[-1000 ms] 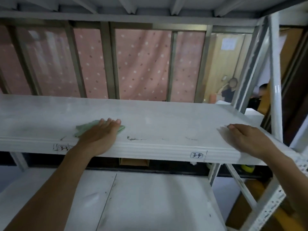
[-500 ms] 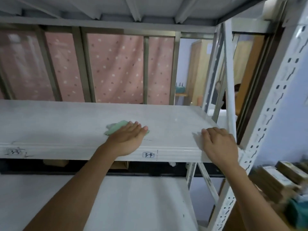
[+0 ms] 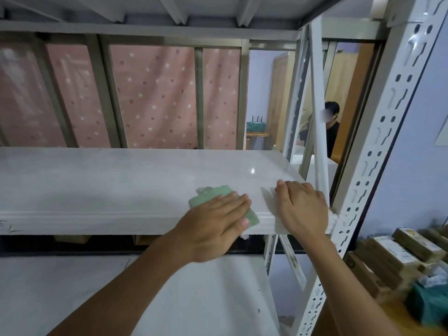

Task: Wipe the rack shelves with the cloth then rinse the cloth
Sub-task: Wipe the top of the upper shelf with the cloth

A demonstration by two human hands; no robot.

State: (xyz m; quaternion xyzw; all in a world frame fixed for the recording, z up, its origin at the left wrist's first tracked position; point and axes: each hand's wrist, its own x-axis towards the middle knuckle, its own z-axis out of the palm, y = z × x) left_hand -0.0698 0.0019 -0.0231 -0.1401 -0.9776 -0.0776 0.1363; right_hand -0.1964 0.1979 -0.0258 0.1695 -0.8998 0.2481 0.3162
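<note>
wipe | my left hand [image 3: 215, 226] flat, pressing green cloth [image 3: 208, 196] onto shelf [image 3: 97, 180] front | my right hand [image 3: 300, 209] open, bracing me

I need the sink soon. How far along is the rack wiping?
In hand: the left hand presses the green cloth flat at the right front edge of the middle shelf, the right hand resting beside it. Left: the lower shelf, then rinsing; no sink in view.
</note>
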